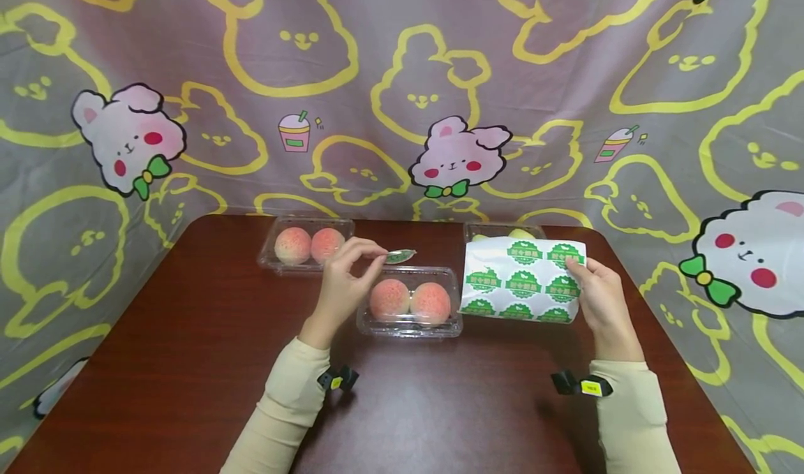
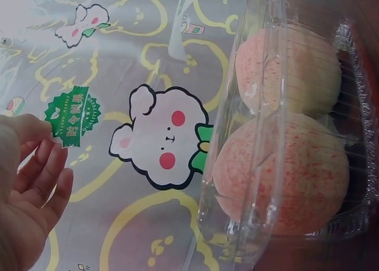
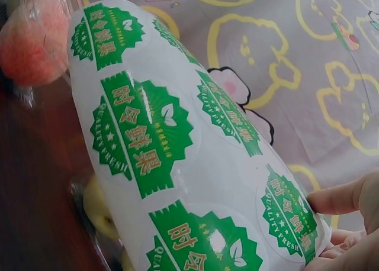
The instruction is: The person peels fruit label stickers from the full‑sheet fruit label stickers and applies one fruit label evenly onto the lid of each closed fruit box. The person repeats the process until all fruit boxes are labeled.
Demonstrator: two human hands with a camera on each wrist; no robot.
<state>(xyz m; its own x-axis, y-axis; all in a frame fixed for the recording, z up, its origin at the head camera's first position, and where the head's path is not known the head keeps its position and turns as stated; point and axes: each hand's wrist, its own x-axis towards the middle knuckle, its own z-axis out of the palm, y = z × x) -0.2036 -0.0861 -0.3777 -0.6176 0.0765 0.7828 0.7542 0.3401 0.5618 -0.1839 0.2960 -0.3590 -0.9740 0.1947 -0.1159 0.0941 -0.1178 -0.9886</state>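
Observation:
Between thumb and fingertip my left hand (image 1: 344, 282) pinches one green sticker (image 2: 77, 116), above the rear left corner of a clear plastic box (image 1: 410, 329). Two pink peaches (image 1: 389, 299) lie side by side inside that box, under its transparent lid. My right hand (image 1: 604, 299) grips the right edge of a white sticker sheet (image 3: 228, 191), its thumb on the printed face. Several green labels with scalloped edges cover the sheet, and one spot at its upper left is bare. The sheet is bowed in the right wrist view.
Another clear box (image 1: 271, 254) with two peaches stands at the back left. Behind the sheet, a box (image 1: 472, 230) with yellow-green fruit (image 3: 98, 207) is partly hidden. A patterned curtain (image 1: 377, 55) hangs behind the brown table (image 1: 188, 362).

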